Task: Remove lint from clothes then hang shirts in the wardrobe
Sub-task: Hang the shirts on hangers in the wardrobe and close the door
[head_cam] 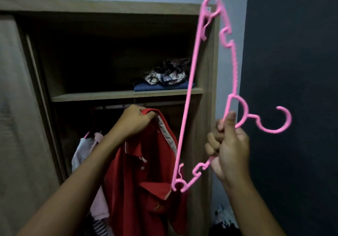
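Note:
My left hand (135,121) grips a red polo shirt (144,177) by its shoulder and holds it up in front of the open wardrobe (117,6). The shirt hangs down with its collar folded forward. My right hand (228,147) grips a pink plastic hanger (190,89) near its neck. The hanger is turned on end, one tip high by the wardrobe's top right corner, the other low beside the shirt. Its hook (281,122) points right, toward the dark wall.
Folded clothes (164,82) lie on the wardrobe shelf (126,94). Below it a rail (111,106) carries a pale pink garment (86,149) on a pink hanger. A sliding door (16,107) covers the left side. A dark wall (292,71) stands at right, with clutter (225,221) on the floor.

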